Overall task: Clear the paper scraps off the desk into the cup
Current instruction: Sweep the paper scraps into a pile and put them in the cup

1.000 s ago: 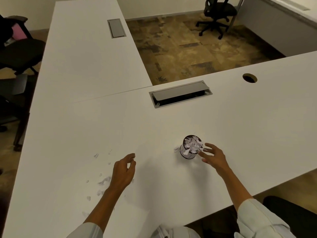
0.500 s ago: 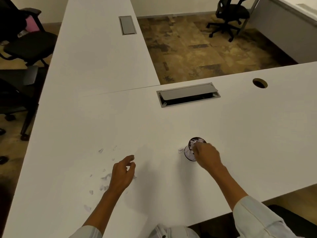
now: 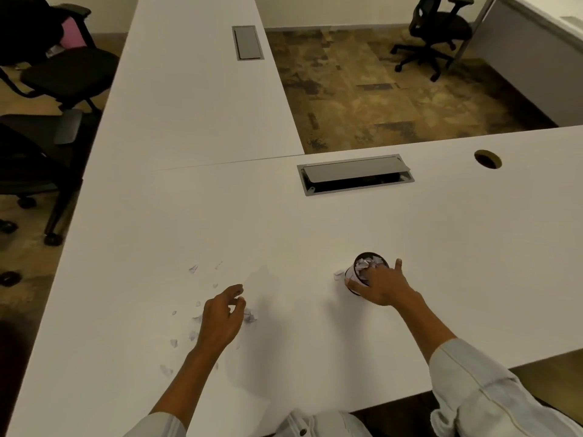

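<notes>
A white desk (image 3: 315, 234) fills most of the frame. In the lower right, the right hand (image 3: 380, 287) grips the cup (image 3: 362, 272), its fingers wrapped around the side; the cup is packed with paper. The left hand (image 3: 220, 320), lower centre, seems loosely curled and holds nothing. Paper scraps (image 3: 193, 269) lie scattered around it, and one scrap (image 3: 338, 274) sits just left of the cup.

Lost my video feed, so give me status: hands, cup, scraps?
Right hand gripping cup, fingers over its rim. Left hand loose, empty, over scattered paper scraps. Cup full of paper; one scrap just left of it. Nothing blocking.
</notes>
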